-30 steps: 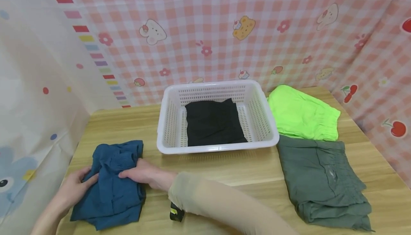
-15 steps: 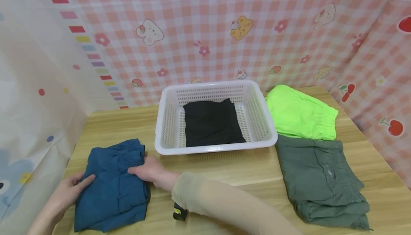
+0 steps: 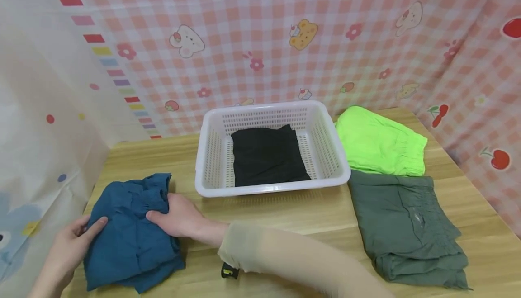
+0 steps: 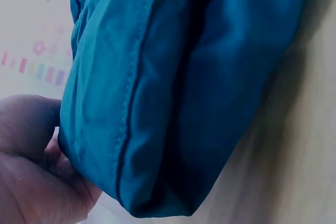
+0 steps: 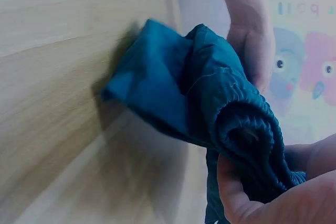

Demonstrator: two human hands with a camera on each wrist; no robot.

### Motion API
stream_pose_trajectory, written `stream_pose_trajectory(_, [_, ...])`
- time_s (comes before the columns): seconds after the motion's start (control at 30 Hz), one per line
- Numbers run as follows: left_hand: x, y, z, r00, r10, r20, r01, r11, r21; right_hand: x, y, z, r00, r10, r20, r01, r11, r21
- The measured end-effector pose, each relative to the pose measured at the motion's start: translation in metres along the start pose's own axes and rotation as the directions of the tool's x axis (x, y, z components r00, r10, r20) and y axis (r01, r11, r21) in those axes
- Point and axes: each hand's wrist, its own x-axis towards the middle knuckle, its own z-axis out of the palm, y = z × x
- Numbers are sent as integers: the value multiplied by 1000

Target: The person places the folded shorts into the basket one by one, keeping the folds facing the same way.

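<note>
Folded blue shorts (image 3: pixel 130 239) with a gathered elastic waistband are between my two hands at the table's left side. My right hand (image 3: pixel 179 214) grips the waistband edge, thumb on top and fingers beneath. At the opposite edge, my left hand (image 3: pixel 67 246) pinches the cloth between thumb and fingers. The right wrist view shows the rolled waistband (image 5: pixel 247 129) in the right hand (image 5: pixel 283 198), with the cloth partly raised off the table. In the left wrist view, the shorts' stitched fold (image 4: pixel 131 108) hangs beside the left hand (image 4: pixel 42 166).
A white plastic basket (image 3: pixel 211 189) stands at the middle back, with folded black cloth (image 3: pixel 268 158) inside. Bright green shorts (image 3: pixel 380 142) and grey-green shorts (image 3: pixel 407 230) lie to its right. A small black item (image 3: pixel 229 271) shows below my right sleeve.
Both hands first shifted the blue shorts slightly right and flattened them, then moved them back left and tilted them. The right hand keeps its grip on the waistband.
</note>
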Motion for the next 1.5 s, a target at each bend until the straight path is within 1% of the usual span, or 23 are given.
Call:
stream_pose_trajectory(0.03, [-2, 2, -1, 1000, 5, -2, -5, 1000, -17, -1, -1, -3, 1000, -5, 2, 5, 1000, 18])
stream_pose_trajectory(0.17, [-12, 10, -3, 999, 21, -42, -25, 996, -90, -8, -5, -15, 999, -36, 13, 35, 997, 68])
stream_pose_trajectory(0.23, [-17, 13, -1, 996, 40, -76, -49, 990, -131, -12, -6, -23, 998, -60, 11, 59, 996, 64])
stream_pose_trajectory(0.3, [-23, 17, 3, 989, 55, -135, -76, 985, -154, -17, -5, -30, 996, -85, 16, 83, 994, 68])
stream_pose_trajectory(0.4, [-30, 26, 10, 981, 50, -189, -86, 978, -188, -23, -3, -42, 990, -140, 24, 138, 988, 70])
stream_pose_trajectory(0.5, [-36, 35, 15, 981, 52, -187, -91, 974, -208, -29, 3, -54, 980, -197, 31, 194, 979, 66])
stream_pose_trajectory(0.57, [-40, 41, 18, 980, 68, -188, -110, 968, -224, -32, 6, -61, 973, -229, 38, 226, 972, 68])
stream_pose_trajectory(0.6, [-42, 44, 19, 979, 76, -190, -124, 959, -255, -33, 7, -64, 971, -237, 39, 234, 969, 75])
stream_pose_trajectory(0.67, [-47, 50, 22, 973, 88, -215, -158, 929, -333, -37, 9, -71, 967, -254, 38, 250, 965, 82])
stream_pose_trajectory(0.73, [-51, 58, 26, 959, 104, -262, -209, 885, -416, -41, 10, -79, 962, -272, 37, 268, 959, 92])
stream_pose_trajectory(0.8, [-55, 67, 30, 946, 111, -305, -260, 822, -507, -45, 9, -89, 959, -281, 32, 276, 956, 100])
stream_pose_trajectory(0.87, [-59, 78, 34, 931, 111, -348, -295, 789, -538, -50, 9, -101, 956, -293, 31, 288, 951, 115])
stream_pose_trajectory(0.93, [-62, 89, 38, 917, 127, -379, -334, 765, -551, -54, 9, -115, 955, -297, 24, 291, 948, 129])
stream_pose_trajectory(1.0, [-64, 101, 41, 900, 165, -403, -382, 742, -551, -57, 10, -129, 951, -308, 22, 302, 944, 133])
stream_pose_trajectory(1.07, [-64, 112, 44, 880, 223, -419, -441, 713, -546, -60, 12, -141, 949, -315, 14, 310, 940, 140])
stream_pose_trajectory(1.13, [-65, 122, 47, 862, 278, -424, -485, 696, -529, -62, 14, -152, 949, -316, 14, 310, 938, 154])
stream_pose_trajectory(1.17, [-65, 126, 48, 855, 301, -422, -500, 695, -517, -62, 15, -156, 949, -315, 14, 309, 937, 161])
stream_pose_trajectory(1.2, [-64, 131, 49, 851, 317, -418, -509, 694, -510, -64, 17, -161, 950, -311, 8, 306, 937, 167])
stream_pose_trajectory(1.23, [-64, 135, 51, 849, 329, -412, -513, 699, -498, -65, 18, -165, 952, -305, 4, 300, 937, 179])
stream_pose_trajectory(1.27, [-64, 140, 53, 848, 344, -404, -517, 709, -480, -66, 20, -170, 955, -298, -1, 293, 938, 185])
stream_pose_trajectory(1.33, [-63, 150, 57, 844, 371, -387, -525, 716, -460, -68, 23, -179, 959, -283, -14, 280, 940, 195])
stream_pose_trajectory(1.4, [-62, 160, 60, 837, 396, -377, -540, 707, -457, -69, 26, -188, 964, -264, -27, 264, 943, 202])
stream_pose_trajectory(1.5, [-62, 173, 63, 823, 430, -372, -564, 701, -436, -71, 28, -199, 968, -246, -55, 251, 949, 188])
